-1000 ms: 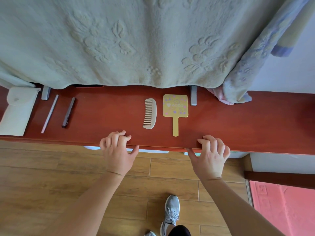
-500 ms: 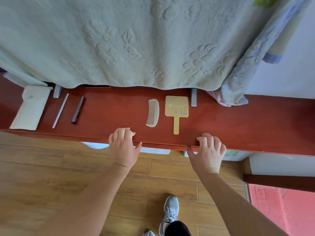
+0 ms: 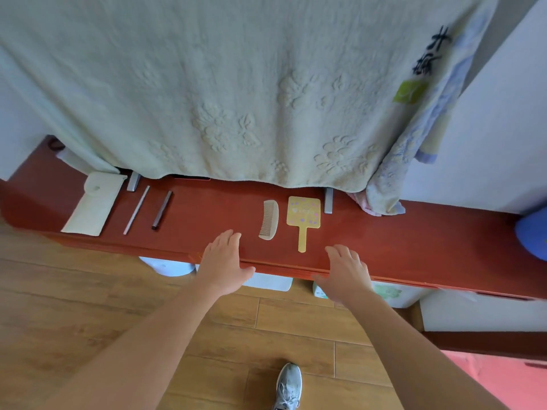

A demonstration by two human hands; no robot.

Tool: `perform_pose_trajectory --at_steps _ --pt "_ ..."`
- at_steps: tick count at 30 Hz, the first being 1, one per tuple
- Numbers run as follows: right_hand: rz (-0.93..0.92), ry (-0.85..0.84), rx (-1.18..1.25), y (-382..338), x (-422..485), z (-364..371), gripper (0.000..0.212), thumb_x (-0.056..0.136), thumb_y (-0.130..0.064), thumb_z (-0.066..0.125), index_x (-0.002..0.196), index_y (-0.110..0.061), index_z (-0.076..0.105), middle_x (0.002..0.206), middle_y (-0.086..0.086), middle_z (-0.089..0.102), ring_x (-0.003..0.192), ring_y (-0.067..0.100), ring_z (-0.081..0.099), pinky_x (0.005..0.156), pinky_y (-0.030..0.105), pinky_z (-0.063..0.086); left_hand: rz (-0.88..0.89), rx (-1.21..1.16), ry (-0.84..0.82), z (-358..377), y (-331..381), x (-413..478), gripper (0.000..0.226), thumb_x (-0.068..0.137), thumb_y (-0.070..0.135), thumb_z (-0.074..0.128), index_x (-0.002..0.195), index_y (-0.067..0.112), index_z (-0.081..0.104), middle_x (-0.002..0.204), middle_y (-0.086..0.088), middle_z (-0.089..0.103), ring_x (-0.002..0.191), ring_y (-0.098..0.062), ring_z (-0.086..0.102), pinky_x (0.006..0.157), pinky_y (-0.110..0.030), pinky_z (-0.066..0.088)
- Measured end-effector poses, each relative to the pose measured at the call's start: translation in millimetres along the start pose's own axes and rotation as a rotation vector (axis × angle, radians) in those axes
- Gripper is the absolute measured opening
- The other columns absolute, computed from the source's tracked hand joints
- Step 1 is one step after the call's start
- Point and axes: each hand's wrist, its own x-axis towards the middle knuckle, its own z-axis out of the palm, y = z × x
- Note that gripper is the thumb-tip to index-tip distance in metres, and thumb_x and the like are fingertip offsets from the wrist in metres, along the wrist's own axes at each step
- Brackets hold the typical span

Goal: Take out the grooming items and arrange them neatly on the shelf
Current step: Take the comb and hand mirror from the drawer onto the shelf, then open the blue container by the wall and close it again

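Left hand and right hand at the shelf edge
Fingers straight, gripping nothing; comb and mirror lie side by side just beyond.

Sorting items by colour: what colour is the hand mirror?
Yellow, with small pastel dots; the hand mirror shows best in the head view.

Bare forearms, no sleeves — one grey laced sneaker — dark trouser hem.

Shelf: glossy red-brown.
Comb: cream, plain.
Hand mirror: yellow, small pink and lilac motifs.
Pouch: off-white, plain.
Slim stick: pale grey.
Bar: dark brown.
Towel: pale green, embossed floral pattern.
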Motion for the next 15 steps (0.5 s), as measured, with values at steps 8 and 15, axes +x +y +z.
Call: perform_pose_trajectory --at_steps 8,15 --pt "-0.050 0.021 0.066 -44 -24 -66 0.064 0.095 -0.046 0.045 0.150 -0.018 0.029 0.152 0.001 0.035 0.139 0.022 0.032 0.111 0.040 0.034 0.109 -0.004 -0.005 -73 -5 -15 0.072 0.097 0.052 0.049 0.155 0.014 0.027 0.163 -0.005 0.023 0.151 -0.022 0.022 0.122 -0.042 0.023" --pt "0.042 0.164 0.070 -107 -62 -109 0.047 0.096 -0.042 0.037 0.135 -0.018 0.046 0.140 0.003 0.048 0.127 0.024 0.043 0.103 0.041 0.037 0.258 0.038 0.043 -140 -20 -33 0.062 0.103 0.048 0.038 0.153 0.013 0.031 0.159 -0.005 0.032 0.144 -0.024 0.034 0.118 -0.039 0.030"
